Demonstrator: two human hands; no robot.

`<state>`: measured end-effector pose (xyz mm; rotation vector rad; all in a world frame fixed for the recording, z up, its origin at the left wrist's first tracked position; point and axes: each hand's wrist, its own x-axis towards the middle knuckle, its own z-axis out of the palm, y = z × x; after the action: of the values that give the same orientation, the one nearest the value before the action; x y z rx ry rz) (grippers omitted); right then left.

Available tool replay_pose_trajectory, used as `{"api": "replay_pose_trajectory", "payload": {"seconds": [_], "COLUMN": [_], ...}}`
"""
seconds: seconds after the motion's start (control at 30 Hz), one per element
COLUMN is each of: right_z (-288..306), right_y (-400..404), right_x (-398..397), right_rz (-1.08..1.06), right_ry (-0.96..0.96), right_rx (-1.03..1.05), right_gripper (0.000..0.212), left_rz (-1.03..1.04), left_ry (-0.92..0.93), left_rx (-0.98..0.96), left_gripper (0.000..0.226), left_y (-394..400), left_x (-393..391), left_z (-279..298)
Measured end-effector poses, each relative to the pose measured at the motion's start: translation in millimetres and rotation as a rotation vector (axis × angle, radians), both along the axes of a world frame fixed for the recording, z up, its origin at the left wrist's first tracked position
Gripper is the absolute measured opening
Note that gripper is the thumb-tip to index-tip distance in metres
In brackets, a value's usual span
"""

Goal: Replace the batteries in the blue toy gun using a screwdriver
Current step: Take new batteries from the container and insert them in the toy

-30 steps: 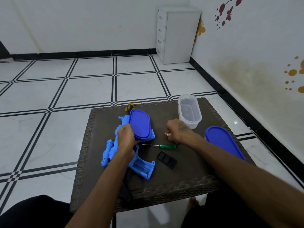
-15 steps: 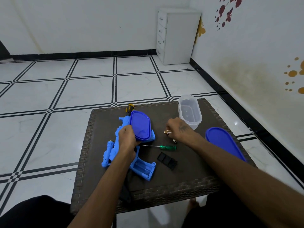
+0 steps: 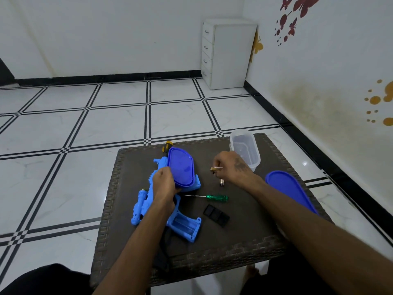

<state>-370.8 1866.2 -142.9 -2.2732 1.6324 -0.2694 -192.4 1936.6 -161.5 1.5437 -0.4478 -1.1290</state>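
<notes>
While the left hand grips the blue toy gun, the right hand pinches batteries; best seat each in the open compartment, polarity matched

bare table beyond screwdriver and black cover.

Two blue lids, one screwdriver

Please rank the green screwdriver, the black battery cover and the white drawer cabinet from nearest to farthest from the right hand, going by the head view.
From the right hand:
1. Green screwdriver, just below it on the table.
2. Black battery cover, further toward the person.
3. White drawer cabinet, in the far corner.
</notes>
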Motion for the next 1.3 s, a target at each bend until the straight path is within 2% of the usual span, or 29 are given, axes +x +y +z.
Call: {"api": "replay_pose_trajectory", "payload": {"seconds": [0.13, 0.2, 0.33, 0.47, 0.57, 0.63, 0.7, 0.73, 0.8, 0.83, 0.87, 0.97, 1.17, 1.23, 1.3], "right_z": [41.6, 60.1, 54.0, 19.6, 8.2, 10.9, 21.6, 29.7, 49.6, 59.7, 66.9, 75.5, 52.6, 43.8, 33.2], "right_y": [-12.3, -24.8, -55.1, -67.8, -72.9, -74.6, -74.9, -73.9, -68.1, -65.8, -64.9, -66.4, -81.4, -85.4, -91.5], "right_x": [-20.2, -35.7, -60.0, -56.7, -53.8, -56.4, -61.3, -65.5, -67.3, -69.9, -72.4, -77.0, -96.7, -105.4, -115.8], "right_rz": [-0.123, -0.229, -0.383, -0.335, -0.292, -0.304, -0.358, -0.388, -0.413, -0.396, -0.372, -0.333, -0.464, -0.53, -0.594], "right_ry": [-0.258, -0.312, -0.148, 0.038, 0.004, -0.022, -0.149, -0.315, -0.749, -0.892, -0.946, -1.006, -1.066, -1.067, -1.044], "right_rx": [-0.055, -0.119, -0.053, 0.018, 0.035, 0.015, -0.023, 0.004, 0.228, 0.359, 0.459, 0.588, 0.463, 0.432, 0.407], "right_gripper": [0.009, 0.01, 0.014, 0.022, 0.029, 0.022, 0.018, 0.02, 0.026, 0.031, 0.038, 0.045, 0.02, 0.017, 0.018], "left_rz": [0.0, 0.0, -0.027, -0.082, -0.118, -0.138, -0.169, -0.188, -0.211, -0.216, -0.224, -0.318, -0.576, -0.561, -0.429], "left_ry": [-0.051, -0.059, -0.083, -0.144, -0.199, -0.257, -0.344, -0.389, -0.487, -0.534, -0.582, -0.71, -1.005, -0.968, -0.802], "left_rx": [-0.028, -0.047, -0.088, -0.137, -0.157, -0.172, -0.2, -0.216, -0.251, -0.271, -0.292, -0.338, -0.379, -0.415, -0.403], "left_gripper": [0.013, 0.013, 0.021, 0.025, 0.024, 0.025, 0.028, 0.029, 0.029, 0.028, 0.028, 0.026, 0.038, 0.04, 0.04], "left_y": [-7.0, -11.6, -21.1, -33.1, -45.7, -54.0, -63.3, -68.5, -75.9, -79.2, -81.6, -84.2, -91.8, -87.4, -85.1], "left_x": [-1.8, -5.8, -21.4, -39.4, -53.6, -63.3, -75.6, -84.2, -98.1, -107.1, -115.6, -140.3, -159.8, -157.0, -149.9], "left_z": [5.5, 6.6, 10.2, 16.3, 20.8, 22.7, 23.5, 24.2, 28.0, 31.0, 34.6, 43.6, 19.1, 10.9, 1.2]}}
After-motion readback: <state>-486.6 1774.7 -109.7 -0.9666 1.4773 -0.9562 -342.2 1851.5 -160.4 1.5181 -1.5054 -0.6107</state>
